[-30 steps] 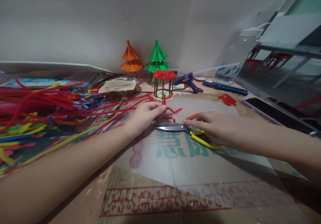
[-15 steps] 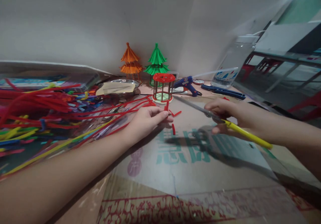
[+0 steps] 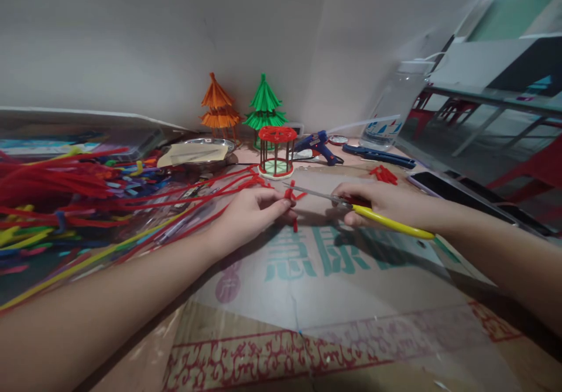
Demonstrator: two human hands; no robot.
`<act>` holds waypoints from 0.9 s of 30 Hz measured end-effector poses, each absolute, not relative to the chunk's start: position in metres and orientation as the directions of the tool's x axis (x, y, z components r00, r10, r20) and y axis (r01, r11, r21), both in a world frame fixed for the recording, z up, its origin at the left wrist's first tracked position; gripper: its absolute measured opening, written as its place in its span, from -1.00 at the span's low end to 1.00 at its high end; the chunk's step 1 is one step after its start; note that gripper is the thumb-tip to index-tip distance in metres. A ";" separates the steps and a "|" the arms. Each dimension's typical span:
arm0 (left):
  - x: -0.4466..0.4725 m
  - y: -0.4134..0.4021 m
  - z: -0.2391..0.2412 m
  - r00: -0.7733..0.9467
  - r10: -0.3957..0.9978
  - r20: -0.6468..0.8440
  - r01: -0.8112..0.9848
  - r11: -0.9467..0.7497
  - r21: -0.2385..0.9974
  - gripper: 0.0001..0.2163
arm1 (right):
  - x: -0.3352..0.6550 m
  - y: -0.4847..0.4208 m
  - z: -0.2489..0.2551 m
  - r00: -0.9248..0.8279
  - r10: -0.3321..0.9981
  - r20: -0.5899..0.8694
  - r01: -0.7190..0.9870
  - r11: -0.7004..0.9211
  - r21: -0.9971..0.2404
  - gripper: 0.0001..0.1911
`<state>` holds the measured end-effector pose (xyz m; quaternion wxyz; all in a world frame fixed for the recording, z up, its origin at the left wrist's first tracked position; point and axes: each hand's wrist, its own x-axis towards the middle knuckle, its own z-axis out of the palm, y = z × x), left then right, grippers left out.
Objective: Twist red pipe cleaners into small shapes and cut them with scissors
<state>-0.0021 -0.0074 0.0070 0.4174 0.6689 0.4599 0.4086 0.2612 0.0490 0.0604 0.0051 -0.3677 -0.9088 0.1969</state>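
Observation:
My left hand (image 3: 250, 213) pinches a short red pipe-cleaner piece (image 3: 290, 192) upright between thumb and fingers, just above the cardboard. My right hand (image 3: 386, 205) grips yellow-handled scissors (image 3: 346, 205), whose blades point left and reach the red piece. Another short red bit (image 3: 295, 224) lies below my left fingertips. Behind them stands a small pavilion model (image 3: 276, 150) with a red roof and dark posts on a pale base.
A heap of coloured pipe cleaners (image 3: 65, 187) fills the left. At the back stand an orange model (image 3: 217, 106), a green model (image 3: 264, 104), a metal dish (image 3: 206, 146), a blue glue gun (image 3: 317, 144) and a clear jar (image 3: 390, 111). A phone (image 3: 456, 193) lies right.
My right hand picked the scissors up off the cardboard and brought the blades left to the red piece. My left hand raised that piece slightly and keeps it pinched.

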 end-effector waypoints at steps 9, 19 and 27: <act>0.000 -0.007 0.007 0.273 0.949 0.160 0.247 -0.230 0.941 -0.85 | 0.255 0.042 0.063 -0.736 0.663 -0.133 0.656 0.651 -0.382 -0.53; 0.000 -0.009 0.007 0.264 0.953 0.148 0.227 -0.211 0.951 -0.88 | 0.253 0.040 0.064 -0.740 0.659 -0.136 0.648 0.644 -0.406 -0.55; 0.000 -0.008 0.010 0.287 0.946 0.153 0.236 -0.224 0.945 -0.85 | 0.252 0.041 0.062 -0.712 0.679 -0.180 0.669 0.577 -0.468 -0.54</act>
